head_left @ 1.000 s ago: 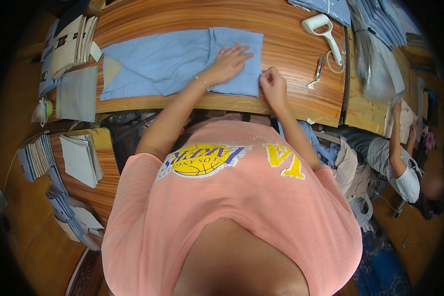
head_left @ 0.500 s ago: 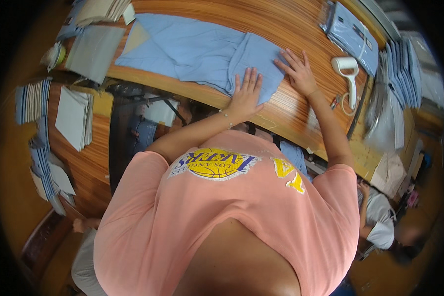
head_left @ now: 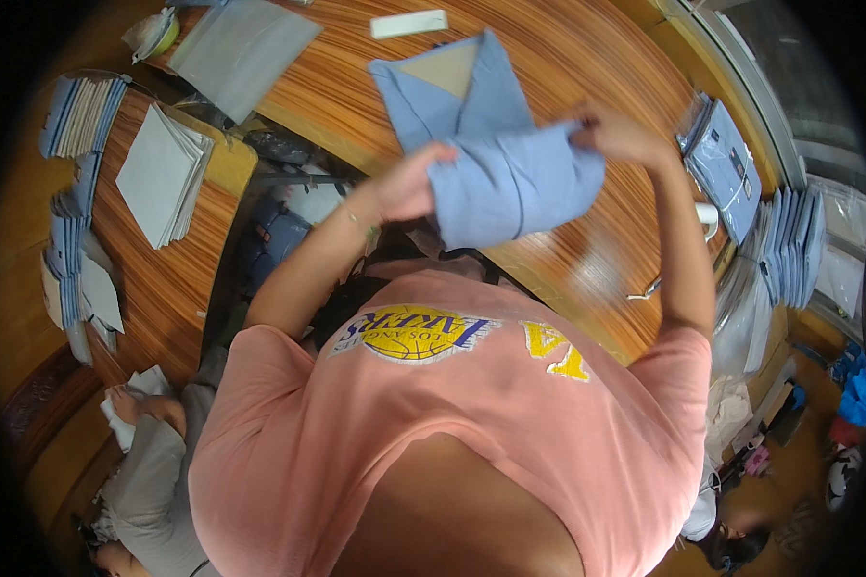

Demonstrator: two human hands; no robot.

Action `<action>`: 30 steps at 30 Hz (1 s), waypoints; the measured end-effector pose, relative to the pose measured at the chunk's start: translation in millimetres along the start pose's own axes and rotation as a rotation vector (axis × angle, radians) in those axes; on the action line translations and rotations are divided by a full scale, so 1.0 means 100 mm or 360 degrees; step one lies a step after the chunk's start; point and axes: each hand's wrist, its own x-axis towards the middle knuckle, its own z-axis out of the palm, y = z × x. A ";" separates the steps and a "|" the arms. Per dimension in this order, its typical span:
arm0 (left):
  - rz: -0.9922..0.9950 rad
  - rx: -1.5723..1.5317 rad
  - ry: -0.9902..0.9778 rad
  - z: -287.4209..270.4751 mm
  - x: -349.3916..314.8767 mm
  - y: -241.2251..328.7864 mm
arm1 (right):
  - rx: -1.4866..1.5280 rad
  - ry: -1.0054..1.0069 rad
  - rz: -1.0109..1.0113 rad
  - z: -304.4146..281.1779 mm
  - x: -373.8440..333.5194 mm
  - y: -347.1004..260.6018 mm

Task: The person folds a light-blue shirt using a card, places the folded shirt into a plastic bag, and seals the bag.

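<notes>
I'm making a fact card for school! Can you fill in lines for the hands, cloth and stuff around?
Left hand: holds the blue cloth by its left side
Right hand: pinches its upper right edge
Cloth: near part held up, far end on wooden table, beige patch showing
Nearby left: pile of white sheets
Nearby right: bagged blue garments

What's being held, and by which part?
The blue cloth: the left hand grips the left edge of its raised part, the right hand that part's upper right corner.

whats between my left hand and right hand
The blue cloth: in the head view, it spans the gap from the left hand to the right hand.
</notes>
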 end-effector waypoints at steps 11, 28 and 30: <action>0.0754 0.1360 0.1025 -1.31 0.49 0.53 | 0.0960 0.0624 0.0788 0.39 1.06 0.88; 0.1122 0.1262 0.0996 -1.50 0.72 0.58 | 0.0879 0.0687 0.0608 0.17 1.44 0.64; 0.1105 0.1166 0.1104 -1.56 0.74 0.60 | 0.1220 0.0737 0.0421 0.22 1.48 0.59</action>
